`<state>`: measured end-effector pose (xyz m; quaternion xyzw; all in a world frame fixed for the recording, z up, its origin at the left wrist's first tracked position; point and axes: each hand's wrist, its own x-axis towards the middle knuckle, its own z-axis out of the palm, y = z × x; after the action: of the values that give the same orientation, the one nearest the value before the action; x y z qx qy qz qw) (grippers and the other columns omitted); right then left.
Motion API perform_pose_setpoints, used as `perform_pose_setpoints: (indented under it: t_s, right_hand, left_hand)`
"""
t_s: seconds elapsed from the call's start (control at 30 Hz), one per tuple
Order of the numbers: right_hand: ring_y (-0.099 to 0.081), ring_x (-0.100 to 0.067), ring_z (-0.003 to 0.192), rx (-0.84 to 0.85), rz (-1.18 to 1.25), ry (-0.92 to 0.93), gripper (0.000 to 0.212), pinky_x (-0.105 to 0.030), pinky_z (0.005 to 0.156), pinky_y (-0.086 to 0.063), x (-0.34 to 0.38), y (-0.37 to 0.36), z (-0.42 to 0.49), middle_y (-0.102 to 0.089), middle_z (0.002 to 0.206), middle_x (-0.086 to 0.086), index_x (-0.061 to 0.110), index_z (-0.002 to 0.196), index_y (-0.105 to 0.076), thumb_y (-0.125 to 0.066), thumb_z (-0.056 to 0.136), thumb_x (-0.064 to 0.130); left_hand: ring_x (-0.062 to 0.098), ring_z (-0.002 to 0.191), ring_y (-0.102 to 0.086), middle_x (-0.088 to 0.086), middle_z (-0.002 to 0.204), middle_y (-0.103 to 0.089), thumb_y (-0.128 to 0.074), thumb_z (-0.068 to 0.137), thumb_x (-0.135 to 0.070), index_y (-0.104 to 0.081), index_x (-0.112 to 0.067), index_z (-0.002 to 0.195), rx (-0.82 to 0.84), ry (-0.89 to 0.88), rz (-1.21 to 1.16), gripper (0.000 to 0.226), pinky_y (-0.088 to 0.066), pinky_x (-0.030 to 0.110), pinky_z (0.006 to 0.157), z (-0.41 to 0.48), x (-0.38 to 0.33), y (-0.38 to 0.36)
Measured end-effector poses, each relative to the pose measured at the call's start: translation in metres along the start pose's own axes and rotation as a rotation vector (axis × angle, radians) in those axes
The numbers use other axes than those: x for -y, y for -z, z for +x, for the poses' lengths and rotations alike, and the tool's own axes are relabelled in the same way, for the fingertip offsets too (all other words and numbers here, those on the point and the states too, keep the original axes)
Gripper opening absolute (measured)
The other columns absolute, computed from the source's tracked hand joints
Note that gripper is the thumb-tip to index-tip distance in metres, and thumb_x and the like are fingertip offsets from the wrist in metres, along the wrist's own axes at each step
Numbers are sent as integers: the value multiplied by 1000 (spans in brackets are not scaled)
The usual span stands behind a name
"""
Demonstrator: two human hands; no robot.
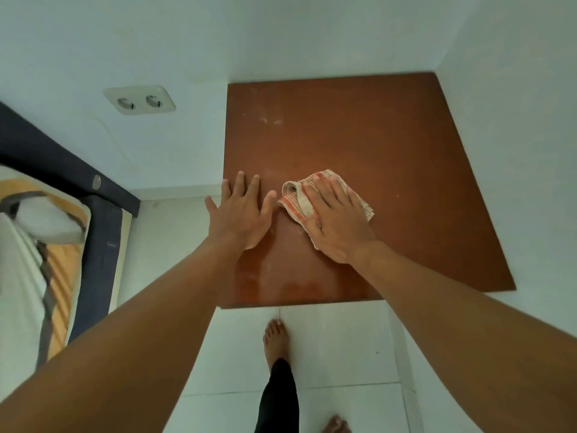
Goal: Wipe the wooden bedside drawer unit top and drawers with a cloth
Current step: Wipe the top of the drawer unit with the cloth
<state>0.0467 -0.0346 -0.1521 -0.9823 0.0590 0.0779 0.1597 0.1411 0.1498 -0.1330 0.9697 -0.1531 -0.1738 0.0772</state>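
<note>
The wooden drawer unit top [359, 126] is seen from above, set into a corner between two white walls. A cloth [296, 198], beige with red-orange stripes, is laid on the front half of this top, a little left of the middle, and one end of it is rolled up. The right hand [334, 226] is pressed flat on the cloth, with the fingers stretched out straight over it; the cloth is not gripped, only held down by the palm and fingers. The left hand [239, 210] is placed flat on the bare wood near the left edge, just beside the cloth, with the fingers spread wide and nothing held. Some pale marks [268, 120] are seen on the wood toward the back left corner. On the wall to the left, a double socket [139, 100] is mounted. A bed [46, 245] with a dark frame is seen at the far left. A bare foot [276, 339] is set on the white tiled floor [343, 339] in front of the unit.
</note>
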Motion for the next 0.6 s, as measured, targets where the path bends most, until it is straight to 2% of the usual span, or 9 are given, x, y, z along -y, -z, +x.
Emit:
perform_pose_setpoints:
  t_s: [0.07, 0.2, 0.37, 0.6]
  right_hand:
    - [-2, -23, 159, -7, -8, -2, 71, -47, 128, -9, 5, -7, -32, -11, 172, 4, 27, 163, -18, -17, 95, 49]
    - [-18, -26, 157, -24, -12, 19, 66, -51, 124, -23, 11, -22, -84, -28, 168, 0, 22, 159, -34, -28, 95, 38]
    - [-31, -33, 152, 12, -9, 90, 63, -54, 119, -34, 11, -28, -129, -40, 162, -7, 13, 153, -44, -25, 97, 33]
    - [-50, -39, 139, -41, -16, 149, 55, -54, 108, -48, 14, -28, -174, -56, 148, -15, 4, 142, -57, -35, 97, 28]
  left_hand:
    - [31, 157, 0, 1, 171, -5, -11, 99, -68, -15, -31, 162, 2, 12, 1, 73, -3, 67, 119, -30, 2, -6]
    - [33, 156, -5, 3, 171, -10, -12, 99, -67, -18, -29, 161, -6, 37, -12, 72, -6, 68, 119, -75, 4, -12]
    - [35, 156, -8, 3, 170, -14, -13, 99, -68, -22, -31, 160, -10, 43, 0, 72, -7, 68, 118, -102, 8, -13]
    - [36, 156, -7, 4, 170, -14, -15, 100, -67, -23, -31, 160, -9, 44, -23, 70, -7, 68, 117, -125, 4, -2]
